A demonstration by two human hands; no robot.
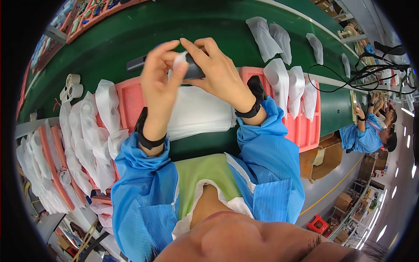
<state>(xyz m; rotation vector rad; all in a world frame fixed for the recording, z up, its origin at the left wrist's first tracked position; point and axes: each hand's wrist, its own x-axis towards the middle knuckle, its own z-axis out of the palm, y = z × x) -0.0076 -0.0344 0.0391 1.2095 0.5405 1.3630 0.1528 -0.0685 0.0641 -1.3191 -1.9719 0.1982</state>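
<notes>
Above the green bench (209, 27), my right hand (219, 70) is closed around a dark grey, smooth-sided object (193, 70) whose exact kind I cannot make out. My left hand (158, 76) pinches a small white, thin piece (179, 60) at the left end of that object; motion blurs these fingers a little. Behind my left hand, a dark flat bar (135, 64) lies on the bench. Below both hands rests a stack of white translucent sheets or bags (201, 113).
Pink trays (131, 99) (302, 136) with white-wrapped items flank the stack. More wrapped pieces (263, 38) lie on the bench at the far right. Tape rolls (75, 90) stand left. Black cables (384, 65) hang at right, where co-workers in blue (365, 134) sit.
</notes>
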